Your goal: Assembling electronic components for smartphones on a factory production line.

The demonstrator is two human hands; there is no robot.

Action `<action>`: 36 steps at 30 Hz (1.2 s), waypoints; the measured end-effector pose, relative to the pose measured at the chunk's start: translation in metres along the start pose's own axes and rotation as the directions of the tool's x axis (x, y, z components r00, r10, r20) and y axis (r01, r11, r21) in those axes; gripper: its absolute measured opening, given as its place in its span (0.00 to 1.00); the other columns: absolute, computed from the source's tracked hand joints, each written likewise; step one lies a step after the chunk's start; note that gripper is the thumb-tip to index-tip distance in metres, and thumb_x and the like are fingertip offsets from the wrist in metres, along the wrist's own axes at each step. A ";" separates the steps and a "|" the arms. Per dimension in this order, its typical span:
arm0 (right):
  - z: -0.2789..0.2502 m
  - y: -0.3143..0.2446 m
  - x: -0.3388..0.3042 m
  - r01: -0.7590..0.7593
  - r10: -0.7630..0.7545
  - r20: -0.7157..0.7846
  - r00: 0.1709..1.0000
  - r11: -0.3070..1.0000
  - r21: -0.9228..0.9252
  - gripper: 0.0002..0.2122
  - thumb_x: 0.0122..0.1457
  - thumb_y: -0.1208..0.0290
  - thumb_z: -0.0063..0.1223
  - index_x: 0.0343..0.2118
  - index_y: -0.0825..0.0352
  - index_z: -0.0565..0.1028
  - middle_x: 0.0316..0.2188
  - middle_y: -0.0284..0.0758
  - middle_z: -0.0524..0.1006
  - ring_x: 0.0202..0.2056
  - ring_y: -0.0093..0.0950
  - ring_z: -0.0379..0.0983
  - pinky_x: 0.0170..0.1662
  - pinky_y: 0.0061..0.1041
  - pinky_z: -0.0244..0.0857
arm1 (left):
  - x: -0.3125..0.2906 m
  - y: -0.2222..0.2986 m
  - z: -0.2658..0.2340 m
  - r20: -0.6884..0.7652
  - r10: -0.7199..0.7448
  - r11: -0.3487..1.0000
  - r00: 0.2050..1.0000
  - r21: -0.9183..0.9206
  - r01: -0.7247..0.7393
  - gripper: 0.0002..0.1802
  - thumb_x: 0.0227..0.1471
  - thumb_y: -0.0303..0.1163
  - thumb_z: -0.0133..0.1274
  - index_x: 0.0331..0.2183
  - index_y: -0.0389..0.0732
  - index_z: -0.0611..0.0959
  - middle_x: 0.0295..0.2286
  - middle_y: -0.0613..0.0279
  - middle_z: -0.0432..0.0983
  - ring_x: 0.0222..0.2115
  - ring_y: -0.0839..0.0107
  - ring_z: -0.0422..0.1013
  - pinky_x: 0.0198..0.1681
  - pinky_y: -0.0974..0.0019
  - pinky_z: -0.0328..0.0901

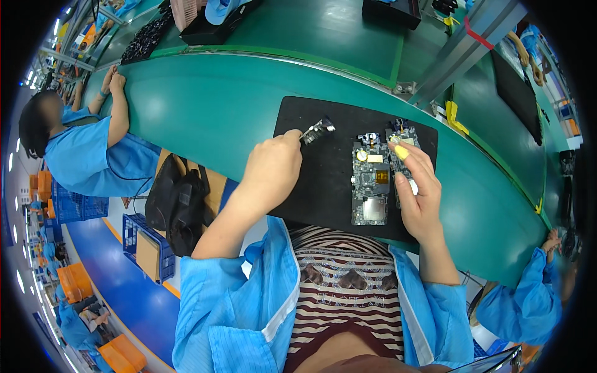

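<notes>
My left hand (272, 166) is closed on a small dark electronic module (318, 130), which sticks out past the fingers above the black mat (311, 186). A long circuit board (371, 180) with a silver square, a brown chip and a yellow round part lies on the mat between my hands. Just right of it is a second circuit board (407, 132), partly covered by my right hand (421, 189). That hand has a yellow cover on one finger; its fingertips touch this board, fingers apart and thumb along the board's edge.
The green table (186, 93) runs left and right under the mat. A metal post (463, 46) rises at its far edge. A person in blue (93, 137) sits at the left, another (522, 295) at the right. A black bag (180, 202) and blue crate (147, 248) stand left.
</notes>
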State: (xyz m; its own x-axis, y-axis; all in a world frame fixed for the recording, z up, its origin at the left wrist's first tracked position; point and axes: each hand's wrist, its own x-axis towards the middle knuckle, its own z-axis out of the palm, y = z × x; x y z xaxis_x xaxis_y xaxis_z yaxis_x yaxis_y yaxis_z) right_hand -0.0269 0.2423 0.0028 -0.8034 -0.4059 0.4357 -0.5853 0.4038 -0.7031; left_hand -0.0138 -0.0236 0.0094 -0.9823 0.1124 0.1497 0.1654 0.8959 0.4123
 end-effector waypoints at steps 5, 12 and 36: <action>0.010 -0.003 0.011 -0.301 0.235 0.201 0.951 0.853 0.426 0.16 0.62 0.73 0.40 0.52 0.73 0.67 0.46 0.40 0.74 0.48 0.30 0.70 0.50 0.26 0.62 | -0.014 0.005 -0.014 0.284 0.071 0.757 0.956 -0.640 0.133 0.09 0.55 0.26 0.44 0.35 0.33 0.77 0.17 0.59 0.69 0.17 0.75 0.64 0.22 0.68 0.59; 0.030 0.006 0.016 -0.717 0.293 0.659 0.692 0.173 0.676 0.18 0.65 0.69 0.39 0.53 0.76 0.65 0.48 0.43 0.71 0.48 0.27 0.70 0.49 0.24 0.65 | -0.028 0.011 -0.007 0.382 0.087 0.573 0.920 -0.775 0.268 0.11 0.56 0.26 0.44 0.38 0.33 0.77 0.17 0.70 0.66 0.20 0.85 0.58 0.22 0.75 0.56; 0.016 0.016 0.011 -0.714 0.208 0.683 0.700 0.178 0.677 0.18 0.63 0.72 0.45 0.54 0.71 0.66 0.42 0.32 0.74 0.41 0.15 0.69 0.41 0.13 0.64 | -0.032 0.020 0.008 0.421 0.020 0.569 0.907 -0.751 0.336 0.11 0.52 0.24 0.50 0.39 0.31 0.77 0.24 0.60 0.76 0.26 0.81 0.68 0.29 0.72 0.64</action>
State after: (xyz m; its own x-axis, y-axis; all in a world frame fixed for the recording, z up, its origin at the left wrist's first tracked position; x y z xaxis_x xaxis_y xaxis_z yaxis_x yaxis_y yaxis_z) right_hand -0.0433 0.2311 -0.0121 -0.6097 -0.7599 -0.2254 0.5432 -0.1934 -0.8170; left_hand 0.0199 -0.0061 0.0055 -0.9243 0.3011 -0.2346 -0.1703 0.2247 0.9594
